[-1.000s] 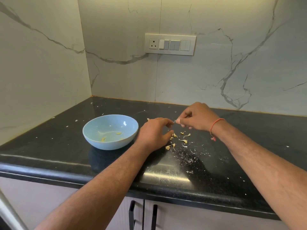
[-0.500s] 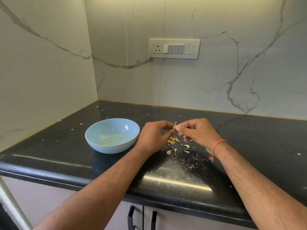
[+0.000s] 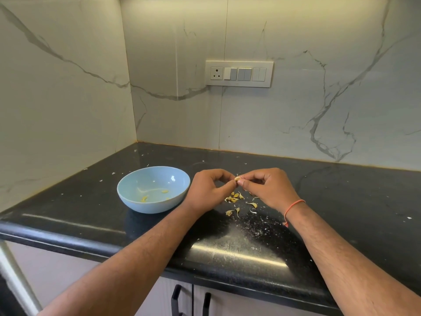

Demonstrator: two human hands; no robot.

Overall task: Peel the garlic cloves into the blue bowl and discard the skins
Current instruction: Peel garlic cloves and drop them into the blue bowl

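Both hands, left hand (image 3: 208, 189) and right hand (image 3: 267, 190), fingertips pinched together on one garlic clove (image 3: 237, 178) above the skins (image 3: 234, 197).

Corner kitchen nook, black stone counter (image 3: 227, 254) against marble-look walls.
Grey veins run across the pale wall panels (image 3: 319, 110), a switch plate (image 3: 239, 74) with one socket sits on the back wall, and pale cabinet doors with black handles (image 3: 191, 299) show under the glossy counter edge.
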